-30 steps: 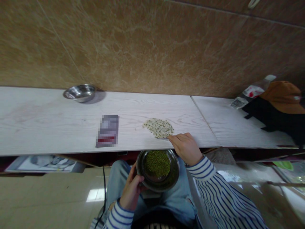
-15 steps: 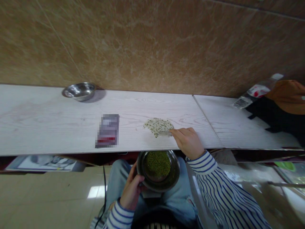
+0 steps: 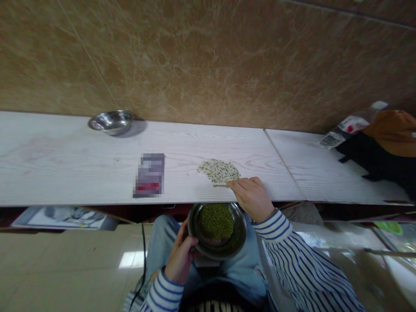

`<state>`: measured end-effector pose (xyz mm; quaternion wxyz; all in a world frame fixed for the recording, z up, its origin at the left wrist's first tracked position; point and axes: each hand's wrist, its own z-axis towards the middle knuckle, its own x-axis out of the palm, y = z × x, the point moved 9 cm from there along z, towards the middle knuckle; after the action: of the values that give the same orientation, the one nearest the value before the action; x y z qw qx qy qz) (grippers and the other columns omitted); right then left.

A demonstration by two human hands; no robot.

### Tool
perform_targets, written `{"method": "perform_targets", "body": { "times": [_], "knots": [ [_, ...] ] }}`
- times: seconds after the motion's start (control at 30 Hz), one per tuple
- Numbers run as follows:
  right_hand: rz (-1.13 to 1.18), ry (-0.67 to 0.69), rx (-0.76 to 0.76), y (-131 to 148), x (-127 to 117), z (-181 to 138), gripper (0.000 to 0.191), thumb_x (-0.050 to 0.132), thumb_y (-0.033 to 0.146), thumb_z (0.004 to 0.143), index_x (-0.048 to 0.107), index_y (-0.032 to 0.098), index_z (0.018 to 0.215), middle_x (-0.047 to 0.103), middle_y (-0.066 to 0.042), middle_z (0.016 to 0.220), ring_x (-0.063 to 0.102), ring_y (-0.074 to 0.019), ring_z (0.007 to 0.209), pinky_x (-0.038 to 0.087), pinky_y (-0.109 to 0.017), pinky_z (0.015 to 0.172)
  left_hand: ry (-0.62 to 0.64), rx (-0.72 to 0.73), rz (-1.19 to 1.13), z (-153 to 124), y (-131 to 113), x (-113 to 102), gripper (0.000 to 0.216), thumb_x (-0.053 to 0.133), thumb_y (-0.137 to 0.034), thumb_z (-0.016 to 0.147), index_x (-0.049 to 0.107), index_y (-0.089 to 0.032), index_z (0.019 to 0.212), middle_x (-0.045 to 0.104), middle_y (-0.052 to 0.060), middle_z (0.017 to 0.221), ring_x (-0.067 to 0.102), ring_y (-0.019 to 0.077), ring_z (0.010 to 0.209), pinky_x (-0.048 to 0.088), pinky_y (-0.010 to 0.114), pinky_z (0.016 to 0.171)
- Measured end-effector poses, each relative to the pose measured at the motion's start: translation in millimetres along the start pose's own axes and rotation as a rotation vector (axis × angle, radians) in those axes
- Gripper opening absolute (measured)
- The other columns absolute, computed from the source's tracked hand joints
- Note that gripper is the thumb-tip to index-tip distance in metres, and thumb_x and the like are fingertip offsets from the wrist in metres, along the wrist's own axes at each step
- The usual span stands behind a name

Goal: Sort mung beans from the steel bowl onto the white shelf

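My left hand [image 3: 180, 255] grips the left rim of a metal bowl [image 3: 235, 247], thumb on the edge, just below the table's front edge. Inside lie many small green beans [image 3: 216, 221], which look like mung beans. My right hand [image 3: 255, 197] pinches a thin, flat, card-like piece [image 3: 220, 185] on the tabletop; its exact kind is too small to tell. Just beyond that piece, a patch of green beans mixed with pale grains [image 3: 219, 170] is spread on the white table [image 3: 182, 143].
A second metal bowl [image 3: 112, 123] stands at the back left by the wall. A blurred-out flat packet or phone [image 3: 150, 175] lies left of the beans. To the right are a plastic bottle [image 3: 352, 123] and a black and brown cloth item [image 3: 386, 147].
My right hand has drawn the flat piece a little toward the table's front edge, from within the spread to its near side. The left hand keeps its hold on the bowl.
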<state>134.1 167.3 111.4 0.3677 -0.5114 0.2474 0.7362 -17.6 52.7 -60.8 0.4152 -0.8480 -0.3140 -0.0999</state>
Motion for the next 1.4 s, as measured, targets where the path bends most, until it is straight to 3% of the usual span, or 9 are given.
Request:
{"method": "perform_targets", "body": {
  "times": [0.4, 0.57, 0.8, 1.4],
  "knots": [
    [-0.026, 0.009, -0.022, 10.4, -1.0, 1.5, 0.018, 0.049, 0.016, 0.088, 0.060, 0.020, 0.102, 0.069, -0.004, 0.093, 0.056, -0.0161, 0.087, 0.028, -0.031, 0.074, 0.024, 0.015, 0.033, -0.5, -0.6, -2.9, 0.066, 0.057, -0.014, 0.063, 0.044, -0.027, 0.127, 0.058, 0.002, 0.096, 0.053, 0.0164, 0.074, 0.046, 0.027, 0.054],
    [-0.041, -0.030, 0.028, 2.1, -6.5, -0.1, 0.019, 0.048, 0.016, 0.089, 0.060, 0.019, 0.104, 0.069, -0.004, 0.096, 0.056, -0.0159, 0.089, 0.027, -0.032, 0.075, 0.033, 0.013, 0.036, -2.0, 1.1, -1.6, 0.065, 0.057, -0.015, 0.064, 0.044, -0.027, 0.126, 0.058, 0.003, 0.097, 0.053, 0.0163, 0.075, 0.046, 0.028, 0.055],
    [-0.098, -0.031, 0.032, 7.2, 1.9, 10.3, 0.018, 0.049, 0.017, 0.090, 0.059, 0.020, 0.105, 0.069, -0.003, 0.095, 0.056, -0.0170, 0.089, 0.026, -0.034, 0.075, 0.036, 0.023, 0.013, -1.5, 0.8, -4.4, 0.068, 0.060, -0.015, 0.062, 0.045, -0.026, 0.127, 0.061, 0.003, 0.097, 0.055, 0.0168, 0.074, 0.046, 0.028, 0.055],
    [-0.020, -0.022, -0.005, 14.9, -6.1, -9.1, 0.019, 0.048, 0.015, 0.088, 0.060, 0.019, 0.103, 0.069, -0.004, 0.097, 0.056, -0.0160, 0.089, 0.027, -0.032, 0.075, 0.017, 0.015, 0.003, -7.7, -3.5, 1.0, 0.065, 0.058, -0.013, 0.061, 0.046, -0.025, 0.124, 0.060, 0.002, 0.092, 0.055, 0.0153, 0.071, 0.046, 0.026, 0.054]
  ]
}}
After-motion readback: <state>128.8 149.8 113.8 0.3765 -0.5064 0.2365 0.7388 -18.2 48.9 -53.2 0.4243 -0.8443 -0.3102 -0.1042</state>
